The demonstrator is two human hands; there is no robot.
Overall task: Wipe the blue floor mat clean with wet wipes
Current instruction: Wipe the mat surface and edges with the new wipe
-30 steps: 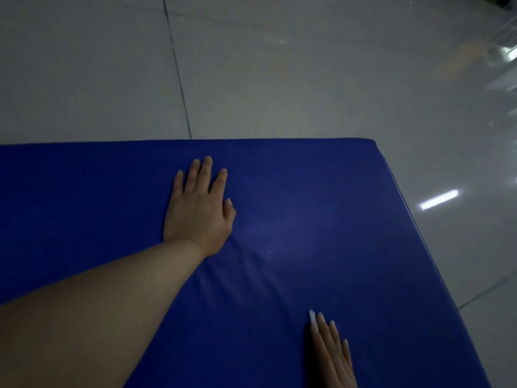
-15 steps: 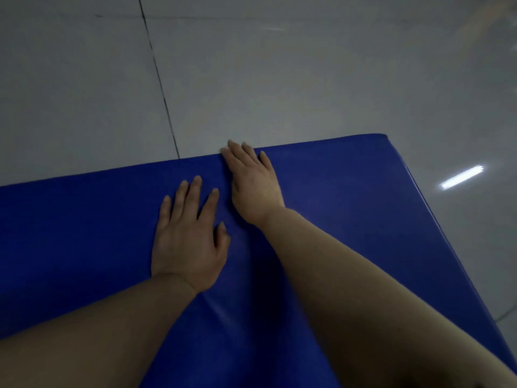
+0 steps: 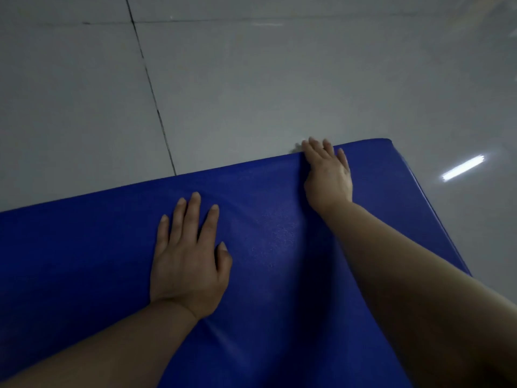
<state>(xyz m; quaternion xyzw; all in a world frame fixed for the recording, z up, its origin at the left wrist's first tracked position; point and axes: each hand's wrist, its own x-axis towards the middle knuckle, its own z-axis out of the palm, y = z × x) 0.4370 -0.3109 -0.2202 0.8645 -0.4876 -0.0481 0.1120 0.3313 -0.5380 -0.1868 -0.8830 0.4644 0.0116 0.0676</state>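
Note:
The blue floor mat [image 3: 84,247] fills the lower half of the head view, its far right corner near the upper right. My left hand [image 3: 187,259] lies flat on the mat with its fingers straight and spread. My right hand [image 3: 327,175] reaches to the mat's far edge and presses flat there, fingertips over the rim. A small pale bit of wet wipe [image 3: 297,147] peeks out past those fingertips; the rest of it is hidden under the hand. The mat surface between my hands has a faint damp sheen.
Glossy grey floor tiles [image 3: 251,79] with dark grout lines surround the mat. A bright reflection of a lamp [image 3: 463,167] lies on the floor to the right of the mat's corner.
My right hand reached up from the near edge to the far edge, then slid right along it toward the corner. My left hand stayed pressed flat on the mat.

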